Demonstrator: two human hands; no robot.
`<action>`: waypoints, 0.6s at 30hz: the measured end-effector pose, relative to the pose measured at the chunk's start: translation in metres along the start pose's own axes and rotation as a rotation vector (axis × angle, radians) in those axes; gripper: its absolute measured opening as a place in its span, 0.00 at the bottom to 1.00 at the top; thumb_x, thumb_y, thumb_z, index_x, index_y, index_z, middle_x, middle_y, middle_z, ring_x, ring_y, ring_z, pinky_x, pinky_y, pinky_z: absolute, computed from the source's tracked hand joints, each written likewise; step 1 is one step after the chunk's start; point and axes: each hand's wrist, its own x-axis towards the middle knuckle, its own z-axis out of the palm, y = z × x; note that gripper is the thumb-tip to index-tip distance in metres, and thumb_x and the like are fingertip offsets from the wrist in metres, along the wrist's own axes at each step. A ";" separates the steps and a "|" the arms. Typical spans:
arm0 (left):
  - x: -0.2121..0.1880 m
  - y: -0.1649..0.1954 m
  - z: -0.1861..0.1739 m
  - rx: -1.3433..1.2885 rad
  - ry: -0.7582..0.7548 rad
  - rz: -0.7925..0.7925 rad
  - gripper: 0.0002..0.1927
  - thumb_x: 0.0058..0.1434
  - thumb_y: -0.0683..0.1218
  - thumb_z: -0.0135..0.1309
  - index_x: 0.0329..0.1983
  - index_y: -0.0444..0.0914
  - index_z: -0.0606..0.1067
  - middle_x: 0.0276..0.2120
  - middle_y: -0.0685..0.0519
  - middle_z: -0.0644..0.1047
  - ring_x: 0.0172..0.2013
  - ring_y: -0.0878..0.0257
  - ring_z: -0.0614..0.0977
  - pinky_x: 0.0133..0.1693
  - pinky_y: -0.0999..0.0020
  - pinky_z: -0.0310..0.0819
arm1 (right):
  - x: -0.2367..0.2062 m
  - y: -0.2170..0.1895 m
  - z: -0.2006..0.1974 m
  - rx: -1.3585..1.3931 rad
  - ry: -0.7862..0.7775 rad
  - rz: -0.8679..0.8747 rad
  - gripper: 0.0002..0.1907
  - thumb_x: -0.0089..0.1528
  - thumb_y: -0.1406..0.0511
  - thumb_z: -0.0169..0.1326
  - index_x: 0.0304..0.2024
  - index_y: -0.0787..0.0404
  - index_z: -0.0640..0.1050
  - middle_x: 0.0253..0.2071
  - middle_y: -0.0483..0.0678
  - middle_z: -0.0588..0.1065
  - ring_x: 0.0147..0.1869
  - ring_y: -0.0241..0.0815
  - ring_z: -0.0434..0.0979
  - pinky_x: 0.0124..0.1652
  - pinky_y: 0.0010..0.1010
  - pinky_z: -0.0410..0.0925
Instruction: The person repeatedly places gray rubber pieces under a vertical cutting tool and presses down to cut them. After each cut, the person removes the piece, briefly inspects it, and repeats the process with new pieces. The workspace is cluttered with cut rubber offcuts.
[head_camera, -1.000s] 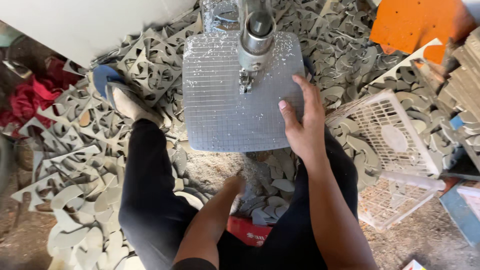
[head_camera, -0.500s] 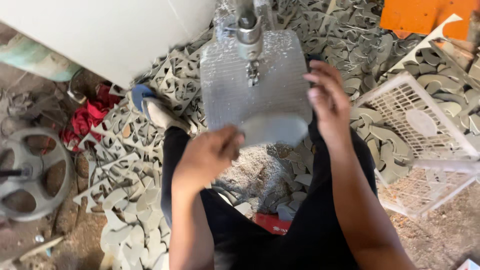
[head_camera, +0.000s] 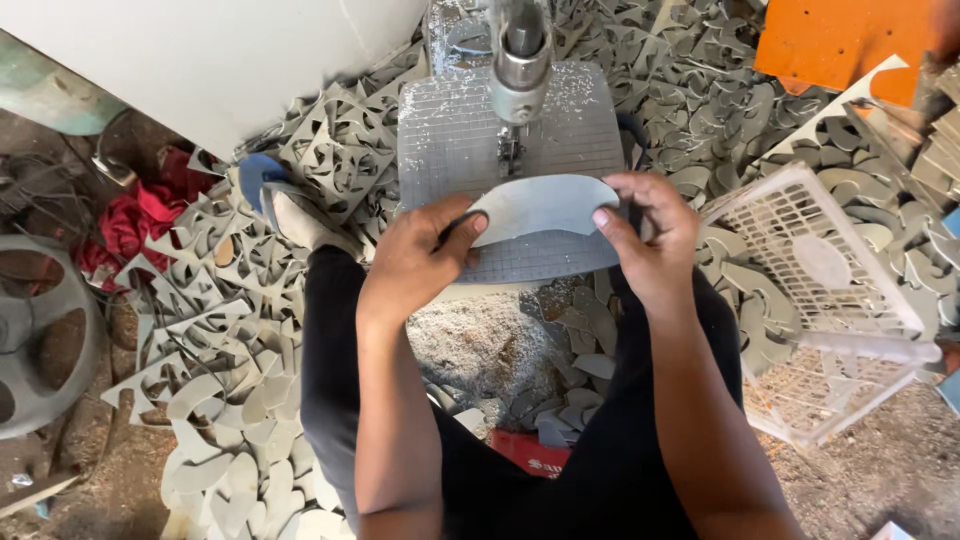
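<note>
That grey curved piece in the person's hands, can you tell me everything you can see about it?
The grey curved piece is a thin, flat sheet, matte and plain, looking like board or foam. Its top edge bows up in an arc; its lower edge dips inward. It lies flat on the gridded machine table, just below the metal cutting head. The left hand pinches its left end and the right hand grips its right end. It looks whole, with no holes or marks.

The white crate (head_camera: 820, 300) hides the cutouts beneath it, and the grey wheel (head_camera: 40, 330) is cut off at the left edge
</note>
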 end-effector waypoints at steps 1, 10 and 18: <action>0.000 0.000 -0.001 -0.036 0.016 0.057 0.09 0.68 0.49 0.58 0.45 0.41 0.83 0.25 0.50 0.82 0.26 0.61 0.83 0.31 0.64 0.73 | 0.001 -0.002 0.000 -0.032 0.016 -0.024 0.14 0.64 0.79 0.59 0.52 0.67 0.76 0.46 0.51 0.79 0.48 0.35 0.79 0.50 0.24 0.72; -0.022 -0.003 -0.007 0.096 0.269 0.475 0.20 0.54 0.42 0.68 0.51 0.40 0.82 0.57 0.49 0.79 0.54 0.52 0.81 0.55 0.61 0.77 | 0.015 -0.022 -0.009 -0.429 -0.126 -0.309 0.09 0.55 0.81 0.51 0.32 0.65 0.73 0.55 0.49 0.81 0.57 0.48 0.80 0.55 0.36 0.72; -0.017 -0.006 0.010 0.138 0.394 0.476 0.11 0.56 0.41 0.69 0.43 0.40 0.83 0.52 0.53 0.80 0.50 0.52 0.81 0.53 0.59 0.77 | 0.011 -0.030 0.002 -0.594 -0.252 -0.306 0.13 0.60 0.66 0.61 0.47 0.64 0.82 0.62 0.50 0.76 0.68 0.51 0.69 0.68 0.45 0.59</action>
